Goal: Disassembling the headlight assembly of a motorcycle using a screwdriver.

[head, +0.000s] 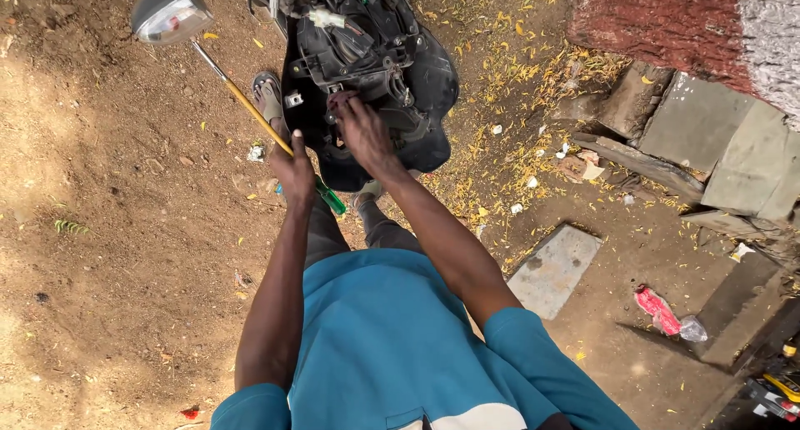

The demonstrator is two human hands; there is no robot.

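Note:
My left hand (293,168) grips a long screwdriver (250,109) with a yellow shaft and a green handle end below my fist; its metal tip points up left toward a headlamp (170,15). My right hand (358,127) reaches into the open back of a black plastic vehicle front panel (417,88), fingers on the parts and wires inside. What the right fingers pinch is hidden. My teal shirt fills the bottom of the view.
My sandalled foot (268,97) stands left of the panel on bare dirt. Stone slabs (708,138) and a red and white wall (667,17) lie at the right, a flat slab (554,267) and a red wrapper (658,309) on the ground.

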